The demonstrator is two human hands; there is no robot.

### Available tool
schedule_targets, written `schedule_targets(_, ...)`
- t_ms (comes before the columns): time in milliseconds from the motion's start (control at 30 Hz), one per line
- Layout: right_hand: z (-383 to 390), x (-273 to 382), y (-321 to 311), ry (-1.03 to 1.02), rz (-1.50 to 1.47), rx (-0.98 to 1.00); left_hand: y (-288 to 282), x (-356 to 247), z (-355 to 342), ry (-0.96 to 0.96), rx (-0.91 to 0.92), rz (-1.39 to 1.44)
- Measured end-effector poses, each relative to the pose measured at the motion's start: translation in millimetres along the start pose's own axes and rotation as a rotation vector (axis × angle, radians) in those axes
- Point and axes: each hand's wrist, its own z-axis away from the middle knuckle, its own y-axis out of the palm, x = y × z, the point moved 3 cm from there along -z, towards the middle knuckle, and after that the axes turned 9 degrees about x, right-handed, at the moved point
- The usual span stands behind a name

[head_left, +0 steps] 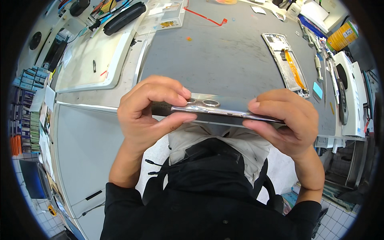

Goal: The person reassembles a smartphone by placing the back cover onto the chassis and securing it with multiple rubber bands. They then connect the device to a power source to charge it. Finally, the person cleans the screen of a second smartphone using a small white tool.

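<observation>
A smartphone (224, 111) is held sideways above the near edge of the grey work mat, its thin shiny side edge with the buttons turned up toward me. Two round camera rings (211, 103) show on its back, close to my left fingers. My left hand (150, 108) pinches the camera end between thumb and fingers. At the other end, my right hand (286, 116) grips the phone the same way, its fingers over the far face and its thumb underneath. The phone's screen side is mostly hidden from view.
On the mat (224, 56), an opened phone frame (286, 64) with an orange flex cable lies at the right. Beyond it are screwdrivers (319, 67) and a yellow can (343, 36). A red strip (206, 17), a clear plastic box (170, 16) and a white tray (114, 76) lie far and left.
</observation>
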Motion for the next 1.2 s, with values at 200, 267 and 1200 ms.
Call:
schedule_targets(200, -0.9, -0.5, -1.1, -0.018, 0.005, 0.014, -4.2, -2.0, 3.4, -0.004, -0.036, 0.001)
schedule_targets(267, -0.4, 0.0, -0.3, -0.02, 0.009, 0.018, -5.2, -3.3, 4.3, 0.002, -0.034, -0.024)
schedule_targets(1200, -5.0, -1.8, -3.1, 0.021, -0.019, 0.012, -8.7, -4.7, -5.7, -0.077, -0.016, -0.063)
